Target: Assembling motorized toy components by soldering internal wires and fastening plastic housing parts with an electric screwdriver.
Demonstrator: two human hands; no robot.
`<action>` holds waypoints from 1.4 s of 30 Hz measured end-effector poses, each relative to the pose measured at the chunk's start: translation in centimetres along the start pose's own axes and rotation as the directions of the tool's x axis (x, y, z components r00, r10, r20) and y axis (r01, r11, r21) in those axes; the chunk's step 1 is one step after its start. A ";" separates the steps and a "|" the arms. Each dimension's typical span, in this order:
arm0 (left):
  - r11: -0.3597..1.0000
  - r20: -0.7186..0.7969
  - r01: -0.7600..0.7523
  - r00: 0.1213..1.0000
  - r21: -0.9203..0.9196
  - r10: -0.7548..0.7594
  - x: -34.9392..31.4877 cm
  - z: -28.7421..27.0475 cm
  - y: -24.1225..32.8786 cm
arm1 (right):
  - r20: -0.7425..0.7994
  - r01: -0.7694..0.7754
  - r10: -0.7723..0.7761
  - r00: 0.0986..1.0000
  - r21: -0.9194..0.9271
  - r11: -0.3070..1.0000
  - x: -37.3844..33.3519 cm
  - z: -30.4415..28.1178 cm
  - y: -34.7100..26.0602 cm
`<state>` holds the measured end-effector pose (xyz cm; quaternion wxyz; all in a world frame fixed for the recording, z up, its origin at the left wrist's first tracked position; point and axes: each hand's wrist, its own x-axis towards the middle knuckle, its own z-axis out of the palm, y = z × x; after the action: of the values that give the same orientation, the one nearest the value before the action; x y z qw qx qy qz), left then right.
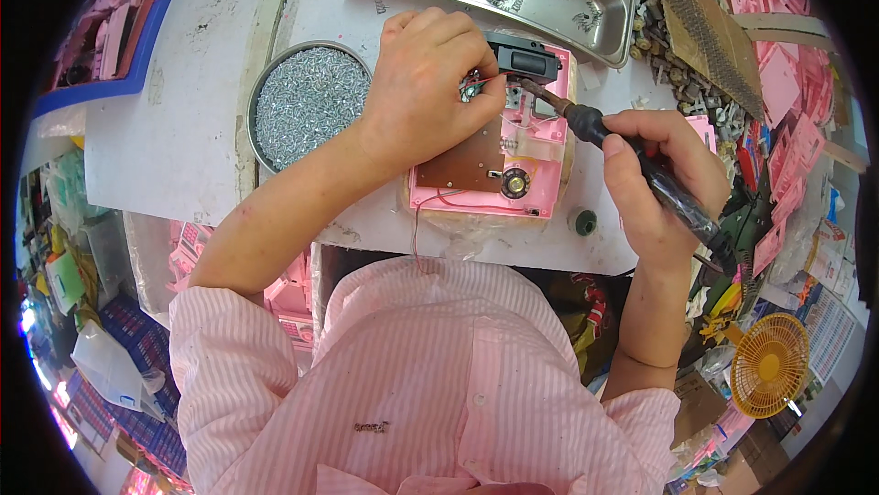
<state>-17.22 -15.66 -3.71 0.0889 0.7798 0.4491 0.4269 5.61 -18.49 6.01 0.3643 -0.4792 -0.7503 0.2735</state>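
Note:
My right hand [664, 188] grips the dark handle of a soldering iron [645, 163], its tip pointing up and left. That tip meets the front edge of a black box-shaped part [526, 60] at the top of an open pink plastic casing [547, 152]. Beside the tip, my left hand [435, 92] pinches a thin red wire, its fingers closed and partly hiding it. Inside the casing lie a brown circuit board [462, 163] and a small round speaker [515, 184]. Loose wires hang off the casing's near edge.
Left of the casing stands a round metal bowl [311, 103] full of small screws. A steel compartment tray [609, 42] holding springs and dark small parts sits at the back. Metal pieces and pink plastic parts pile up at right, near a yellow fan [769, 365]. A green spool-like piece [586, 222] lies near the table edge.

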 end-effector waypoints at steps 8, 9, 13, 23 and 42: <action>1.000 0.001 -0.002 1.000 -0.002 0.002 0.1 0.1 0.1 | 0.005 0.027 -0.027 1.000 -0.028 0.999 0.2 0.1 -0.1; 1.000 0.002 0.000 1.000 -0.003 0.000 0.1 0.1 0.1 | 0.003 0.017 -0.017 1.000 -0.016 1.000 0.2 0.1 -0.1; 1.000 0.000 0.001 1.000 -0.011 -0.001 0.0 0.1 0.0 | -0.018 0.009 -0.009 1.000 0.007 1.000 -0.2 -0.6 -0.1; 0.999 0.050 -0.034 0.998 -0.010 0.034 0.8 -0.1 0.5 | -0.555 -0.052 0.247 0.794 0.343 0.938 -11.0 -12.4 2.8; 0.990 0.113 0.107 0.989 -0.091 -0.096 -0.2 -0.1 0.6 | -0.946 -0.301 0.276 0.169 0.217 0.929 -31.1 -27.6 3.6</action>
<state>-16.95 -16.12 -3.48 0.1723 0.7727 0.4616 0.4002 38.37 -43.97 10.54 0.6844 -0.6801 -0.2613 -0.0254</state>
